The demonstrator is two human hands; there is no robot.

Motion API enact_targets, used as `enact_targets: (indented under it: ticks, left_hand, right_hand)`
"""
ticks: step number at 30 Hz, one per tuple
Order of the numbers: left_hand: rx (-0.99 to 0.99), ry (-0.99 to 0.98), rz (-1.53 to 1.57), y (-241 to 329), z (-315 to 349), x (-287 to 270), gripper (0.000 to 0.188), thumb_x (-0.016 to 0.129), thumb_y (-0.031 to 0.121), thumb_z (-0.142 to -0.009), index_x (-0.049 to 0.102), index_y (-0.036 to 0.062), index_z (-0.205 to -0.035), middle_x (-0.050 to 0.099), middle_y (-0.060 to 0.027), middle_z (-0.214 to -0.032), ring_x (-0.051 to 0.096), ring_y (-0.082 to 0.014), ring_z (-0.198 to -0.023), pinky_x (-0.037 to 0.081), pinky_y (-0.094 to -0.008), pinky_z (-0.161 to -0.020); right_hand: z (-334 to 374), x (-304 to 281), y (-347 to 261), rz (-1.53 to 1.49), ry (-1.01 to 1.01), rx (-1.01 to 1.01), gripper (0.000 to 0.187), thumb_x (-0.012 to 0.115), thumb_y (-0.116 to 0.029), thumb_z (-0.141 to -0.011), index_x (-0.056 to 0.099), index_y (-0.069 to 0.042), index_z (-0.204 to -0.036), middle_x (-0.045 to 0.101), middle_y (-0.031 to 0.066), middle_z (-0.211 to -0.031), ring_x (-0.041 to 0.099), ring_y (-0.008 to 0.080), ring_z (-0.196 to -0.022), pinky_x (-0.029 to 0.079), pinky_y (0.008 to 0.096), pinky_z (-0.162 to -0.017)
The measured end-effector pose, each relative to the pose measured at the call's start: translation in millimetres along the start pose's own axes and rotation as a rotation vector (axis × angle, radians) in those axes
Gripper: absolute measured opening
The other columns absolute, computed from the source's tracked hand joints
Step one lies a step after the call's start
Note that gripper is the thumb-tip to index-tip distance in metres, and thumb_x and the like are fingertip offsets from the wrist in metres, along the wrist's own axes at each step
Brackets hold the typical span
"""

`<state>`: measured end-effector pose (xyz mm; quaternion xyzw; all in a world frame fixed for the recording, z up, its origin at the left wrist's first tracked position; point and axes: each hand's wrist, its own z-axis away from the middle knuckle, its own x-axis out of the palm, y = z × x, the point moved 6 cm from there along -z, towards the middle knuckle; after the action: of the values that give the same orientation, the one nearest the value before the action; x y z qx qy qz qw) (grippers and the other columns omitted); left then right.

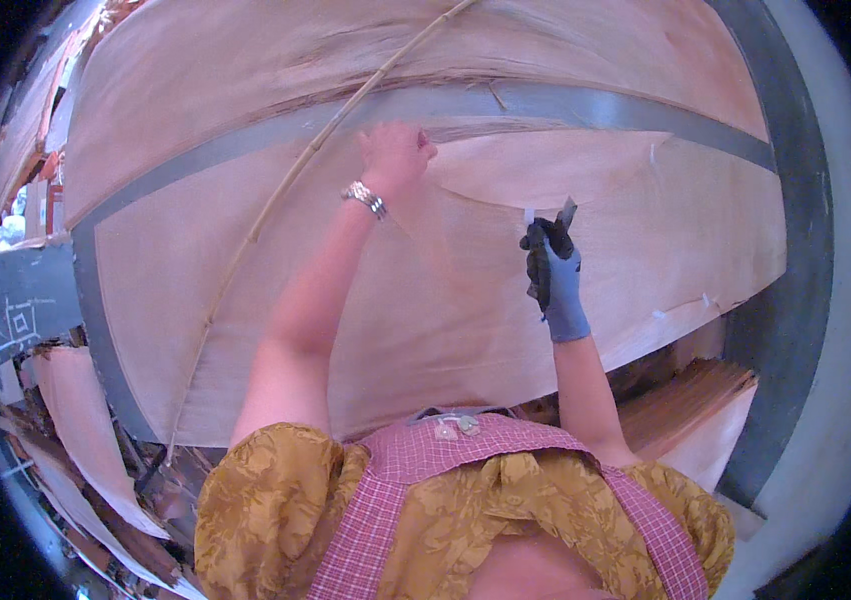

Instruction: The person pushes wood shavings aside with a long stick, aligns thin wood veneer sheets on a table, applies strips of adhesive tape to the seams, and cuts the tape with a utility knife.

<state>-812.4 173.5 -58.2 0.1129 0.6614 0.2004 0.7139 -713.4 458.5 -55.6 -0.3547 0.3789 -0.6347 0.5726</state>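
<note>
A large, thin pale wood veneer sheet [425, 340] lies spread across the work surface before me. My left hand [395, 160], bare with a metal band at the wrist, is at the sheet's far part. Its fingers are curled and slightly blurred; whatever they grip is hidden. To the right, my right hand [553, 265] wears a blue glove with black palm and fingers. It is closed around a flat-bladed knife [567, 212], whose grey blade sticks up past the fingers. A small white piece [529, 215] shows at the fingertips. Between the hands runs a split line in the veneer.
A long thin bamboo stick [310, 150] crosses the sheet on the left. Beyond a grey metal strip [585, 108] lies another veneer sheet [545, 45]. A grey table edge [795, 240] curves along the right. Stacked veneer [690, 415] is near right, with more sheets [90, 430] at lower left.
</note>
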Motion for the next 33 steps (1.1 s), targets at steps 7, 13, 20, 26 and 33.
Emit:
enact_targets:
  ticks: [7,13,20,26,33]
  left_hand:
    - [0.154,-0.216,-0.013,18,-36,-13,0.020,0.065,0.034,-0.081,0.072,0.0160,-0.086,0.070,-0.0076,-0.086,0.065,-0.0284,-0.088,0.040,-0.0477,-0.085]
    - [0.169,-0.033,0.119,18,-21,-12,0.012,0.065,0.026,-0.079,0.070,0.0160,-0.079,0.067,-0.0074,-0.081,0.063,-0.0249,-0.087,0.041,-0.0426,-0.082]
    - [0.383,0.108,-0.223,35,-20,17,0.013,0.067,0.026,-0.080,0.070,0.0152,-0.086,0.064,-0.0051,-0.089,0.058,-0.0233,-0.097,0.040,-0.0443,-0.085]
    - [0.134,0.122,0.240,2,-86,-31,0.019,0.061,0.029,-0.086,0.069,0.0120,-0.083,0.071,-0.0079,-0.085,0.066,-0.0269,-0.083,0.047,-0.0447,-0.077]
    - [-0.303,0.861,-0.205,-163,-125,-145,0.030,0.058,0.025,-0.087,0.064,-0.0004,-0.101,0.069,-0.0158,-0.090,0.065,-0.0307,-0.083,0.050,-0.0411,-0.071]
  right_hand:
    - [5,-13,16,-0.012,0.031,0.014,0.026,0.063,-0.024,-0.093,0.063,-0.007,-0.113,0.060,0.0003,-0.075,0.038,0.0013,-0.045,0.026,0.0198,-0.038]
    - [-20,-4,-13,-0.053,-0.018,-0.078,0.022,0.059,-0.014,-0.095,0.064,-0.007,-0.114,0.064,0.0021,-0.079,0.042,0.0009,-0.047,0.031,0.0172,-0.041]
    - [-48,-29,5,-0.091,0.072,-0.113,0.023,0.063,-0.015,-0.093,0.064,-0.005,-0.114,0.064,0.0016,-0.079,0.043,0.0021,-0.048,0.033,0.0189,-0.042]
    - [-45,-42,12,-0.105,0.118,-0.058,0.024,0.066,-0.024,-0.092,0.064,-0.009,-0.111,0.062,-0.0020,-0.076,0.043,0.0018,-0.049,0.032,0.0201,-0.043]
    - [-43,-29,1,-0.084,0.071,-0.050,0.026,0.065,-0.025,-0.093,0.064,-0.008,-0.112,0.061,-0.0020,-0.077,0.044,0.0026,-0.051,0.034,0.0202,-0.044]
